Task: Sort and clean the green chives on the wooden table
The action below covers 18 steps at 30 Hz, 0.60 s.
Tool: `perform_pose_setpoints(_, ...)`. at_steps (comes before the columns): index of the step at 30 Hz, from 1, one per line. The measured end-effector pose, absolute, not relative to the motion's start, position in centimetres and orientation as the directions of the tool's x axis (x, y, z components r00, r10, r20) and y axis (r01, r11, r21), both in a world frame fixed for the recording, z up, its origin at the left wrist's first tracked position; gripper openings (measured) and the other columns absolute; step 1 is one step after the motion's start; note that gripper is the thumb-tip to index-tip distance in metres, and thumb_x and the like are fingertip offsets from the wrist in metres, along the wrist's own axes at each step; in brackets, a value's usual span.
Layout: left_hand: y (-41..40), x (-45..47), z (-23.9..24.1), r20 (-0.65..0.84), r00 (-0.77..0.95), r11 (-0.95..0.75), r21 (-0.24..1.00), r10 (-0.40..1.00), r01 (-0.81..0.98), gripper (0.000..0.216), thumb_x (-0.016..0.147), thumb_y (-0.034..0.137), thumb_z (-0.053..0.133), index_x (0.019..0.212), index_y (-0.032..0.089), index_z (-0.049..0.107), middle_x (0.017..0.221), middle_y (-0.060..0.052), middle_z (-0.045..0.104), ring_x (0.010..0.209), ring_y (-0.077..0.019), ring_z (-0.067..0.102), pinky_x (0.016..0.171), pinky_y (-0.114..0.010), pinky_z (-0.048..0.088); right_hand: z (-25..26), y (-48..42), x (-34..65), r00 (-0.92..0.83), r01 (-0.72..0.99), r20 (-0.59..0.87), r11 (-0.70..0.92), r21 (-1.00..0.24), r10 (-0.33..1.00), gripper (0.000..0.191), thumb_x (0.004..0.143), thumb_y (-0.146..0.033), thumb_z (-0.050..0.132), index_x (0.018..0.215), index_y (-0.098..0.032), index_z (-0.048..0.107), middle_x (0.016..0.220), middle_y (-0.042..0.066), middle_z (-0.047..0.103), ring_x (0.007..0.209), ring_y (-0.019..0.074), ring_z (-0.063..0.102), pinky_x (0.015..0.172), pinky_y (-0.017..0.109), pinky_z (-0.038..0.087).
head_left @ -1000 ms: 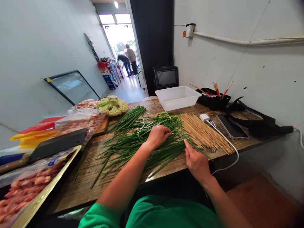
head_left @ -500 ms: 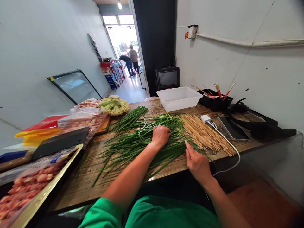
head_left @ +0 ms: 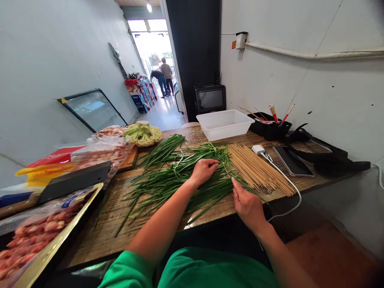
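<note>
Long green garlic chives (head_left: pixel 168 180) lie spread over the wooden table (head_left: pixel 120 200). Above their right part is my left hand (head_left: pixel 205 171), its fingertips pinched together; whatever they hold is too small to make out. My right hand (head_left: pixel 247 204) is closed at the table's front edge, index finger stretched forward. A thin bamboo skewer (head_left: pixel 226 169) runs from its fingertips toward the chives, and its other end shows faintly below the hand. To the right lies a wide row of bamboo skewers (head_left: pixel 258 168), close to my right hand.
A white plastic tub (head_left: pixel 225 124) stands behind the chives. A phone (head_left: pixel 293 161), a charger (head_left: pixel 258 150) with cable and a black strap (head_left: pixel 327 154) lie right. Cauliflower (head_left: pixel 143 134), a cleaver (head_left: pixel 75 182) and packed meat cubes (head_left: pixel 45 228) are left. Two people (head_left: pixel 163 76) stand far off.
My left hand has lifted slightly and turned, its fingertips now reaching further right in a pinch. The right hand has barely moved. The whole view has shifted a little.
</note>
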State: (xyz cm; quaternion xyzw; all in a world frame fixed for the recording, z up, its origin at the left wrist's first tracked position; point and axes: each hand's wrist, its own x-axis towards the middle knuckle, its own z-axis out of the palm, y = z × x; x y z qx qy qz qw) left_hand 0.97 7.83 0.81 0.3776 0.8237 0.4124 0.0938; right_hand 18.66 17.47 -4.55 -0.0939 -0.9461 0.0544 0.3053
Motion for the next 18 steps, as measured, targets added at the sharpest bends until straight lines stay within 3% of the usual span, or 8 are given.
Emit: perform_pose_setpoints(18,8.11,1.22,0.51,0.152,-0.706,0.392,0.742,0.692,0.544,0.028,0.082,0.025,0.050,0.097,0.016,0.072,0.063,0.000,0.068,0.057,-0.0112,0.056,0.061,-0.022,0.041,-4.39,17.48,18.60,-0.813,0.128,0.548,0.979,-0.158,0.195,0.044,0.091,-0.019,0.034,0.133,-0.011,0.045,0.107,0.010,0.068,0.076,0.0150,0.068,0.064,0.022,0.052)
